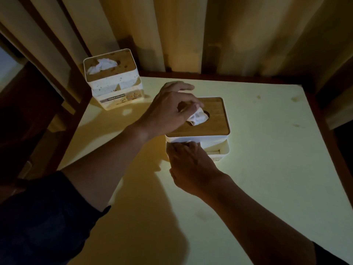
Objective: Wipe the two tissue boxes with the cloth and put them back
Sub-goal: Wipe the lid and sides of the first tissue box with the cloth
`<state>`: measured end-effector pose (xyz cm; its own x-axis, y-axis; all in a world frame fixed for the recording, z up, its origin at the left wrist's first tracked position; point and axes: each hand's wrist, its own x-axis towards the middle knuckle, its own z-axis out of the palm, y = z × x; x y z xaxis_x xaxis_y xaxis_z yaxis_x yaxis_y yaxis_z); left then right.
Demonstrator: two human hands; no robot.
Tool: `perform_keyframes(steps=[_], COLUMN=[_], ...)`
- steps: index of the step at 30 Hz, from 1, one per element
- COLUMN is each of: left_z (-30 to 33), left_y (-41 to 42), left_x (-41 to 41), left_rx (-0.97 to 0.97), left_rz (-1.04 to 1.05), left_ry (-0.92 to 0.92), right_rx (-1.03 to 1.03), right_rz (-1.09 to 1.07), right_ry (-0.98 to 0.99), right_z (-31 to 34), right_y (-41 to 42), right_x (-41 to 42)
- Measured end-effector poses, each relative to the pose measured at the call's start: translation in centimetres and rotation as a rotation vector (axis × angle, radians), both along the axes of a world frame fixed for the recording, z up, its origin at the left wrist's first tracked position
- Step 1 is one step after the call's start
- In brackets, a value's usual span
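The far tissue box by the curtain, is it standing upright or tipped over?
Upright. The far tissue box stands on its base on the table, wooden lid facing up, with a tissue poking out the top.

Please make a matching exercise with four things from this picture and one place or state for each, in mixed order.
Things:
1. far tissue box
2. near tissue box
3. left hand
4. right hand

Places or states:
A. on the near box's front side
B. back left corner of the table, untouched
C. on the wooden lid, at the tissue
D. middle of the table, between both hands

Pairs: 1-B, 2-D, 3-C, 4-A
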<state>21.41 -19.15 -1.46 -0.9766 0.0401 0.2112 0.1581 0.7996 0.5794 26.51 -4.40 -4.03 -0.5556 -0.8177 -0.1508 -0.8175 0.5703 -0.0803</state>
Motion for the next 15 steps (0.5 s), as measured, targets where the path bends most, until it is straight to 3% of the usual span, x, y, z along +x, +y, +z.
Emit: perform_keyframes(steps=[4,8,15], left_z=[-0.4,-1.2,-3.2], left_y=[0.1,0.3,-0.6], left_x=[0.5,0.6,-0.5], left_rx=[0.087,0.002,-0.097], left_rz=[-0.004,-0.028,-0.060], left_ry=[-0.086,-0.132,-0.139], right_rx=[-0.012,-0.038,-0.297], right_rz=[-0.012,-0.050,-0.225], right_ry=[-0.009,-0.014,-0.077], right_z=[0.0,1.0,3.8], right_y=[0.1,-0.2,0.8], right_x=[0.2,0.0,-0.3])
